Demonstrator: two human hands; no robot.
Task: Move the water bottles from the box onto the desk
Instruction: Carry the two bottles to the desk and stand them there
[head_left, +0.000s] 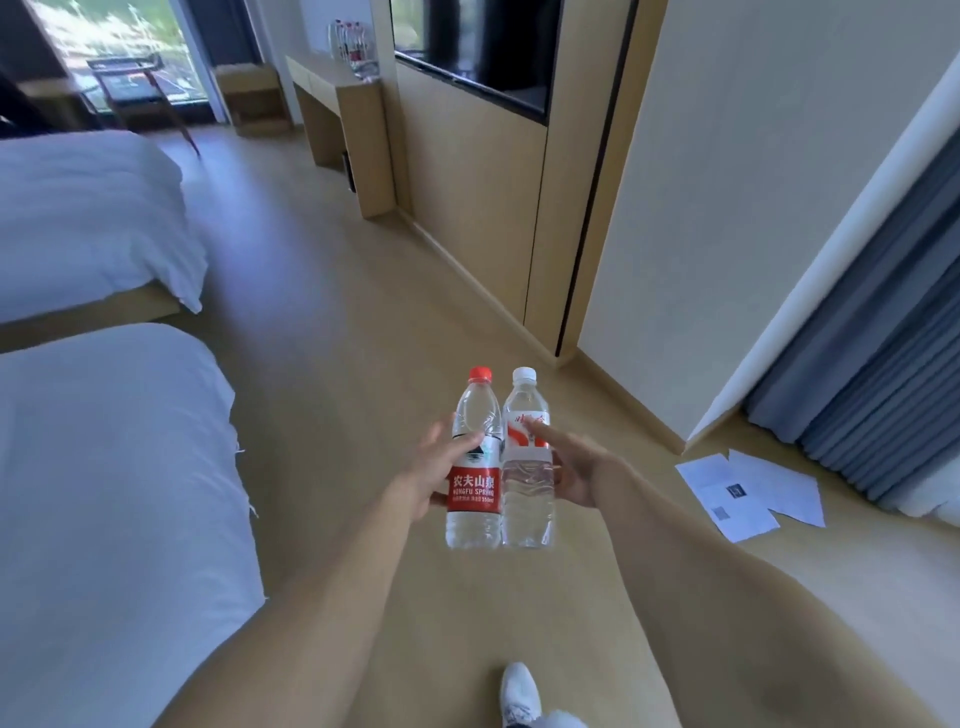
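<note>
Head view, looking down & fwd over both bare forearms: two water bottles held upright side by side out front, above the tan floor (332, 322). Left hand (441, 467) has its grip wrapped round the red-capped bottle (474, 467), thumb across the front just above the red label, fingers round the back. Right hand (569, 465) holds the white-capped bottle (527, 467), palm against its right side, index finger stretched across the red-and-white label; rest of that grip is hidden behind the bottle, but it's carrying it. Bottles touch each other along their sides, both look full of clear water. Worktop (317, 70), a light wood desk, is well apart at the far end of the room by the wall; more bottles (350, 44) w/ red labels stand on it, blurry, can't count them. Dark screen (478, 47) set in the wood panel wall on the right. Two beds w/ white bedding on the left: near bed (104, 493), far bed (83, 218). Chair (137, 88) by the window (119, 36) at the back. White papers (748, 493) lie on the floor at right, near a grey curtain (883, 374). White shoe (519, 691) shows at the bottom edge, on the floor btwn the arms.
</note>
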